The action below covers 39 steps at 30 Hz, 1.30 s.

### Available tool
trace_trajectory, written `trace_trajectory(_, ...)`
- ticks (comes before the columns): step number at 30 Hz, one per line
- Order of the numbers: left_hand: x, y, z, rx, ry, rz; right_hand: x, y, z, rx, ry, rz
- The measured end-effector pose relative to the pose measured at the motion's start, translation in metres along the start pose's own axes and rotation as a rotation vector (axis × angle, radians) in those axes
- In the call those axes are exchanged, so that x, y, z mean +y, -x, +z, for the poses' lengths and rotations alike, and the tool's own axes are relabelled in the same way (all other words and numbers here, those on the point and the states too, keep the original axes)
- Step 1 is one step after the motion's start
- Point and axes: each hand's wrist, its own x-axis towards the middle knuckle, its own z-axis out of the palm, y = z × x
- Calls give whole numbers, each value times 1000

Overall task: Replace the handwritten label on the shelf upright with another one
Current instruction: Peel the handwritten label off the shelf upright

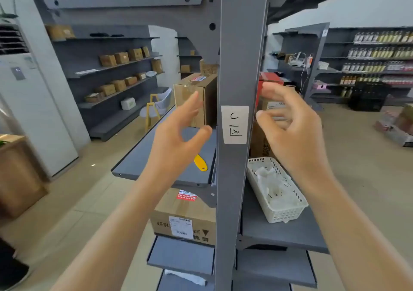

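Observation:
A white handwritten label (234, 124) is stuck flat on the grey shelf upright (240, 56), at mid height in front of me. My left hand (176, 139) hovers just left of the upright with fingers spread and nothing in it. On the other side, my right hand (290, 121) is raised, its fingertips a short way from the label's right edge, also holding nothing. Neither hand touches the label. A white plastic basket (288, 210) with crumpled white paper slips sits on the shelf below my right hand.
A yellow-handled tool (200, 162) lies on the grey shelf board (138, 163) under my left hand. Cardboard boxes (192, 98) stand behind it and another box (185, 219) one level down. More shelving, bottles and a floor-standing air conditioner (29, 103) surround the aisle.

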Motion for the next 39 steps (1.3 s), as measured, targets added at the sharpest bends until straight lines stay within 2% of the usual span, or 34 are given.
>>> trace_trajectory(6, -17, 0, 11, -104, -44, 11, 5, 3, 10, 12, -20, 32)
trace_trajectory(10, -30, -1, 24, -190, -33, -62, 12, 5, 13, 21, 1, 41)
trace_trajectory(14, -40, -5, 29, -170, -4, -100, 17, 5, 15, 40, 44, 31)
trace_trajectory(20, -46, -10, 35, -113, 81, -108, 31, 9, 15, -5, 81, 113)
trace_trajectory(23, -47, -10, 38, -71, 49, -21, 36, 10, 14, -10, 87, 126)
trace_trajectory(26, -44, -12, 35, -10, -13, 155, 36, 8, 13, -2, 81, 140)
trace_trajectory(29, -43, -15, 28, -32, -83, 287, 37, 7, 12, -4, 76, 149)
trace_trajectory(33, -48, -16, 28, -134, 15, 171, 38, 7, 16, -25, 38, 179)
trace_trajectory(39, -58, -15, 39, -104, 150, 14, 40, 7, 17, -36, 4, 199)
